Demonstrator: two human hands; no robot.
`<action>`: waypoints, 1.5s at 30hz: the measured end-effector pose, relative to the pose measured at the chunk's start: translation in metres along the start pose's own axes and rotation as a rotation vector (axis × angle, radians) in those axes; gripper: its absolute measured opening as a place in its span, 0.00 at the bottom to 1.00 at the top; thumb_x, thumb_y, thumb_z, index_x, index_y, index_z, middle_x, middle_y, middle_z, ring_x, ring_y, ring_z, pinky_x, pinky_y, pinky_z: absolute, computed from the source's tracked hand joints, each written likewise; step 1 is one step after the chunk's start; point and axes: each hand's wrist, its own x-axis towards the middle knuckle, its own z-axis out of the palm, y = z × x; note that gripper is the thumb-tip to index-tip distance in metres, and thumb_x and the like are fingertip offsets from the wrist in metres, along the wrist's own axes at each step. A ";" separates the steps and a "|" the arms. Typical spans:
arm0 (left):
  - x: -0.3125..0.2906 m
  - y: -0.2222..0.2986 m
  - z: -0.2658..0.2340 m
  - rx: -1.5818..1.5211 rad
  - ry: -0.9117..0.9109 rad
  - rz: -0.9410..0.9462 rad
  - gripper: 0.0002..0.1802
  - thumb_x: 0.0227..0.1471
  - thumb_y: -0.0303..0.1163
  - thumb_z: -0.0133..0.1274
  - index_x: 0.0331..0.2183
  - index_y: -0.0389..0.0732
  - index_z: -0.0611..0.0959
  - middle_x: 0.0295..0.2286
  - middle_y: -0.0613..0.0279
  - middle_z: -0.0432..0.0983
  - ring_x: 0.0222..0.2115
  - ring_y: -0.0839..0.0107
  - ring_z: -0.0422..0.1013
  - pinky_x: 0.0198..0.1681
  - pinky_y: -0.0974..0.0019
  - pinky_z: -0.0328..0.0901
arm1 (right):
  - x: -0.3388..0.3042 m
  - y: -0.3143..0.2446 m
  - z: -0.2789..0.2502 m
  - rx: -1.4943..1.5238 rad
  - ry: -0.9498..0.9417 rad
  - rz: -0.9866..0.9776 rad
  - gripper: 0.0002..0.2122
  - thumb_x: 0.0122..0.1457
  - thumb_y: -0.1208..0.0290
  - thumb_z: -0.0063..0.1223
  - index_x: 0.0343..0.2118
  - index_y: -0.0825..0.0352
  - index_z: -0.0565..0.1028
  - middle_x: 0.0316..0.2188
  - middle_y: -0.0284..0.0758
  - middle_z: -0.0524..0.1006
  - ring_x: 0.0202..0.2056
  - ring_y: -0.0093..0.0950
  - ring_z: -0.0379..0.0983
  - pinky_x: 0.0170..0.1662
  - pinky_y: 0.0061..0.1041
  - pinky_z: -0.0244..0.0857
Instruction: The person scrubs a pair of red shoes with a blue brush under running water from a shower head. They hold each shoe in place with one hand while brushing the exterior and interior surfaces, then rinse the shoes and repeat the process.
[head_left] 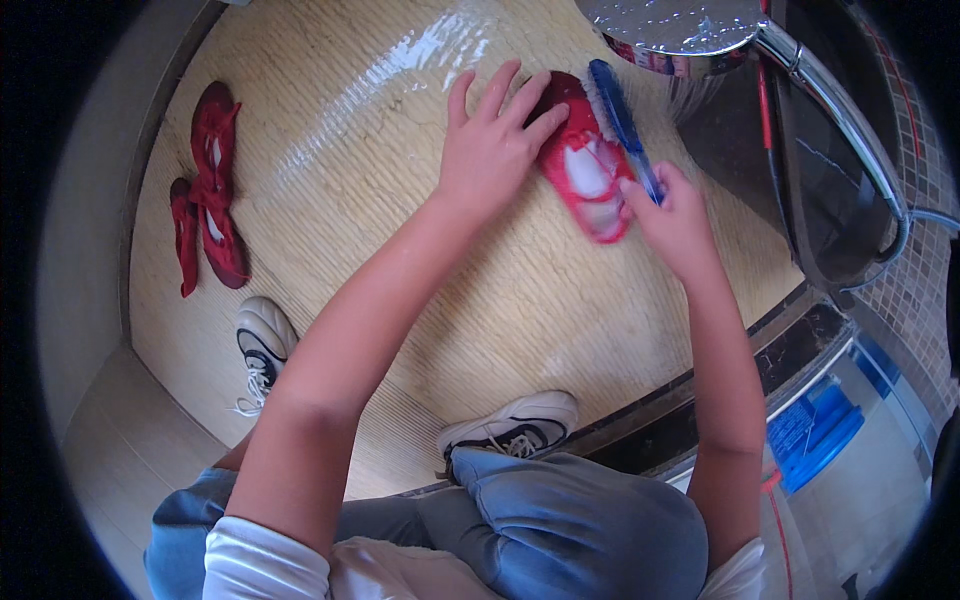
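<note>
A wet red cloth shoe [597, 180] with a pale inside lies on the ridged tan floor, its dark toe pointing away from me. My left hand [492, 150] rests against the shoe's left edge near the toe. Its fingers are spread, the thumb and forefinger touching the shoe. In my right hand [675, 215] is the handle of a blue scrubbing brush [618, 105], the fingers closed around it. The pale bristles face the shoe's right side, at or very close to the red cloth. Slight blur covers the heel end.
More red cloth shoes [218, 180] with ties lie at the far left. A round metal fixture [680, 22] with a curved chrome tube [850, 120] stands at the upper right. My sneakers [515, 425] are on the floor below. A blue plastic item [825, 435] sits behind the dark ledge [790, 350].
</note>
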 end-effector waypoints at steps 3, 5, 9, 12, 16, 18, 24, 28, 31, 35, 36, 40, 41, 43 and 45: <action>0.012 0.003 -0.007 0.029 -0.060 -0.002 0.22 0.48 0.33 0.49 0.47 0.58 0.80 0.55 0.69 0.67 0.59 0.63 0.58 0.62 0.47 0.45 | -0.026 -0.023 -0.008 0.335 0.067 0.045 0.15 0.55 0.61 0.60 0.33 0.69 0.72 0.20 0.39 0.75 0.23 0.30 0.75 0.29 0.30 0.67; 0.008 0.012 -0.001 -0.057 -0.048 -0.044 0.24 0.48 0.33 0.51 0.50 0.54 0.78 0.56 0.66 0.65 0.60 0.62 0.57 0.61 0.46 0.47 | -0.026 -0.014 -0.008 0.171 0.200 -0.066 0.15 0.56 0.61 0.60 0.33 0.69 0.71 0.20 0.38 0.75 0.23 0.27 0.75 0.29 0.29 0.66; -0.018 0.057 -0.009 -0.312 -0.163 -0.093 0.29 0.49 0.38 0.54 0.54 0.50 0.74 0.60 0.59 0.59 0.63 0.52 0.49 0.62 0.41 0.45 | -0.023 -0.007 -0.011 -0.006 0.281 -0.126 0.14 0.56 0.61 0.59 0.36 0.67 0.72 0.21 0.38 0.75 0.22 0.27 0.74 0.28 0.29 0.66; -0.041 0.072 -0.006 -0.353 -0.236 -0.056 0.30 0.48 0.39 0.55 0.55 0.50 0.73 0.62 0.59 0.56 0.65 0.43 0.43 0.64 0.38 0.40 | -0.017 -0.021 -0.007 -0.014 0.283 -0.159 0.15 0.57 0.62 0.58 0.44 0.63 0.74 0.24 0.39 0.76 0.22 0.34 0.74 0.27 0.32 0.66; -0.037 0.048 0.002 -0.378 -0.293 0.307 0.32 0.46 0.37 0.54 0.56 0.52 0.73 0.61 0.62 0.59 0.65 0.49 0.46 0.65 0.39 0.41 | 0.005 -0.001 -0.005 -0.163 0.439 -0.588 0.19 0.58 0.63 0.55 0.53 0.54 0.73 0.28 0.37 0.76 0.24 0.41 0.74 0.28 0.36 0.68; -0.037 0.039 -0.007 -0.322 -0.275 0.268 0.30 0.47 0.35 0.52 0.55 0.53 0.74 0.60 0.62 0.60 0.65 0.54 0.48 0.65 0.40 0.42 | -0.004 -0.009 -0.008 -0.301 0.359 -0.637 0.20 0.58 0.64 0.55 0.56 0.50 0.72 0.28 0.35 0.75 0.24 0.41 0.74 0.28 0.37 0.69; -0.055 0.029 -0.014 -0.300 -0.286 0.132 0.25 0.49 0.33 0.47 0.51 0.48 0.76 0.57 0.64 0.66 0.61 0.66 0.58 0.64 0.48 0.49 | -0.007 0.002 -0.005 -0.602 0.301 -0.636 0.20 0.58 0.63 0.53 0.55 0.44 0.73 0.24 0.33 0.70 0.22 0.36 0.74 0.24 0.36 0.68; -0.051 0.030 -0.018 -0.241 -0.276 0.139 0.24 0.49 0.33 0.47 0.51 0.47 0.77 0.56 0.66 0.68 0.60 0.68 0.60 0.64 0.49 0.50 | -0.001 0.012 -0.008 -0.592 0.478 -0.492 0.19 0.58 0.63 0.52 0.54 0.44 0.74 0.24 0.33 0.69 0.22 0.35 0.74 0.23 0.36 0.68; -0.052 0.029 -0.018 -0.250 -0.301 0.128 0.24 0.49 0.33 0.47 0.50 0.47 0.77 0.56 0.67 0.68 0.60 0.68 0.60 0.64 0.49 0.49 | -0.029 -0.008 0.005 -0.663 0.268 -0.625 0.18 0.60 0.64 0.50 0.53 0.41 0.74 0.24 0.34 0.70 0.23 0.37 0.74 0.23 0.38 0.67; -0.045 0.030 -0.020 -0.235 -0.248 0.138 0.23 0.48 0.33 0.47 0.49 0.47 0.78 0.55 0.67 0.69 0.60 0.68 0.61 0.65 0.49 0.48 | -0.006 0.013 -0.009 -0.547 0.361 -0.545 0.20 0.58 0.64 0.53 0.54 0.41 0.73 0.24 0.32 0.69 0.20 0.34 0.73 0.21 0.36 0.66; -0.046 0.031 -0.019 -0.244 -0.253 0.133 0.23 0.48 0.33 0.47 0.49 0.47 0.78 0.55 0.67 0.69 0.60 0.68 0.61 0.65 0.49 0.48 | -0.005 0.015 -0.008 -0.613 0.397 -0.579 0.21 0.56 0.64 0.55 0.54 0.41 0.73 0.23 0.31 0.68 0.19 0.32 0.72 0.20 0.35 0.65; -0.046 0.030 -0.019 -0.271 -0.316 0.103 0.23 0.48 0.32 0.48 0.49 0.48 0.78 0.55 0.67 0.69 0.60 0.69 0.60 0.65 0.48 0.48 | -0.028 -0.002 0.010 -0.592 0.383 -0.657 0.20 0.57 0.64 0.54 0.53 0.41 0.74 0.23 0.32 0.69 0.19 0.32 0.71 0.20 0.35 0.66; -0.047 0.030 -0.020 -0.277 -0.345 0.095 0.23 0.49 0.32 0.48 0.49 0.48 0.78 0.56 0.67 0.69 0.60 0.69 0.60 0.65 0.48 0.47 | -0.027 0.000 0.010 -0.614 0.374 -0.636 0.20 0.57 0.64 0.54 0.53 0.41 0.74 0.23 0.32 0.69 0.19 0.32 0.71 0.20 0.34 0.66; -0.048 0.031 -0.018 -0.264 -0.276 0.107 0.22 0.49 0.32 0.48 0.48 0.48 0.78 0.55 0.68 0.69 0.60 0.69 0.61 0.65 0.48 0.47 | -0.021 0.010 0.004 -0.665 0.357 -0.591 0.20 0.57 0.64 0.54 0.53 0.41 0.74 0.23 0.32 0.69 0.18 0.31 0.71 0.20 0.33 0.66; -0.047 0.031 -0.017 -0.248 -0.248 0.111 0.22 0.49 0.32 0.47 0.48 0.48 0.79 0.55 0.68 0.69 0.60 0.70 0.61 0.65 0.48 0.47 | -0.006 0.027 -0.010 -0.541 0.434 -0.551 0.20 0.58 0.64 0.52 0.54 0.40 0.73 0.24 0.33 0.71 0.20 0.34 0.72 0.21 0.34 0.66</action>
